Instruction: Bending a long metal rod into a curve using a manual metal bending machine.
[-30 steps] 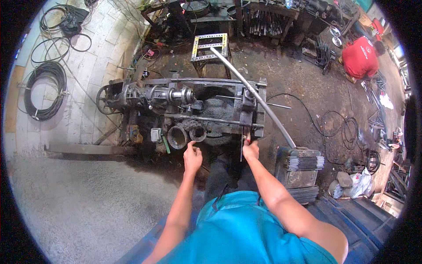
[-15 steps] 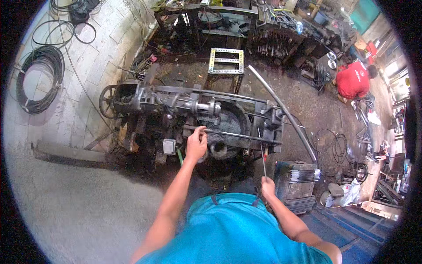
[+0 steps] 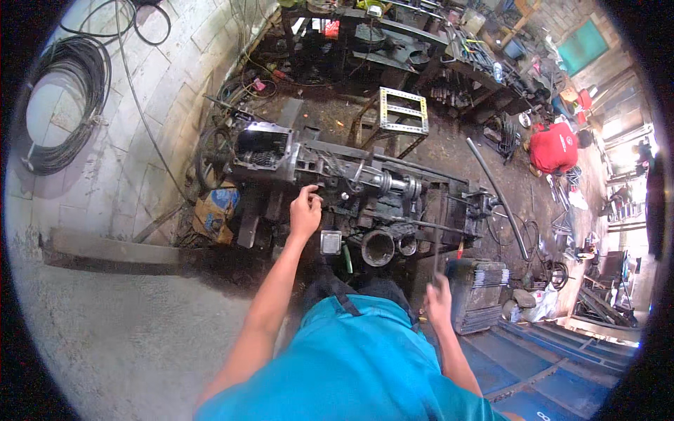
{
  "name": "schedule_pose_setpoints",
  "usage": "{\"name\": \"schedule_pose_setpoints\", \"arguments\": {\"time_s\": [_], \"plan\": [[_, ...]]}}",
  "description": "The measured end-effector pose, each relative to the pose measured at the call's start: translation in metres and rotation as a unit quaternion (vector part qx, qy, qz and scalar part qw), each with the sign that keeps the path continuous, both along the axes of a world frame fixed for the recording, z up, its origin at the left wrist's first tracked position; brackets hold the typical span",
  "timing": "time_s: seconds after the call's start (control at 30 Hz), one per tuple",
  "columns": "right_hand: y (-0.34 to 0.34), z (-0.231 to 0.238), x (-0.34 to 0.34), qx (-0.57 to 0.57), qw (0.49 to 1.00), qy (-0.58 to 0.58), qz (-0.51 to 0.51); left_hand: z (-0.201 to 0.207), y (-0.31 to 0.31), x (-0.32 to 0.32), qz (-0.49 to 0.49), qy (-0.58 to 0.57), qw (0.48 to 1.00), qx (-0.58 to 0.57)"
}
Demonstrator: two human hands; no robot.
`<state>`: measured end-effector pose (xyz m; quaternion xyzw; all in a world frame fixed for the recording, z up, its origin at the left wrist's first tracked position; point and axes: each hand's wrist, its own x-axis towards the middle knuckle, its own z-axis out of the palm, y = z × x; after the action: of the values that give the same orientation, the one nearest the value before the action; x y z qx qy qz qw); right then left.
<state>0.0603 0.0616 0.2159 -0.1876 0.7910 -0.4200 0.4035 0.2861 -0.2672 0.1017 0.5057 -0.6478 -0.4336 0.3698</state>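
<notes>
An old, dark lathe (image 3: 385, 181) stretches across in front of me, with its gear housing (image 3: 263, 149) uncovered at the left end. My left hand (image 3: 306, 212) is at the lathe's near side, just right of that housing. Its fingers are bent together near the thumb; whatever they may hold is too small to make out. Lower right, my right hand (image 3: 438, 303) is closed around a thin metal rod (image 3: 438, 256) that points up toward the lathe's right end. Motion smears this hand and the rod. A round metal opening (image 3: 378, 248) and a small grey box (image 3: 331, 242) sit along the near side.
Behind the lathe stands a metal-framed stand (image 3: 404, 111), with a cluttered workbench (image 3: 460, 52) beyond. A long pipe (image 3: 498, 200) leans at right, near a ribbed metal block (image 3: 479, 291). Another person in red (image 3: 553, 149) crouches far right. Coiled cable (image 3: 95, 105) lies at left.
My view has swung left, so the lathe sits further right in it. My left hand has moved left along the lathe toward the gear housing. My right hand still holds the rod.
</notes>
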Motion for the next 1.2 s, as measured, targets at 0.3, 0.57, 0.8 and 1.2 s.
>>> {"name": "schedule_pose_setpoints", "arguments": {"time_s": [0.3, 0.57, 0.8, 1.2], "plan": [[-0.224, -0.003, 0.081, -0.133, 0.942, -0.283, 0.121, 0.033, -0.014, 0.061, -0.005, -0.096, 0.995, 0.007], [-0.297, -0.017, 0.169, -0.082, 0.905, -0.413, 0.054, 0.069, -0.153, 0.175, 0.138, -0.261, 0.937, -0.187], [-0.364, -0.056, 0.261, -0.066, 0.971, -0.227, -0.041, 0.054, -0.277, 0.207, 0.098, -0.454, 0.882, -0.072], [-0.375, -0.027, 0.284, -0.067, 0.936, -0.337, -0.070, 0.026, -0.254, 0.243, 0.101, -0.435, 0.891, -0.081]]}}
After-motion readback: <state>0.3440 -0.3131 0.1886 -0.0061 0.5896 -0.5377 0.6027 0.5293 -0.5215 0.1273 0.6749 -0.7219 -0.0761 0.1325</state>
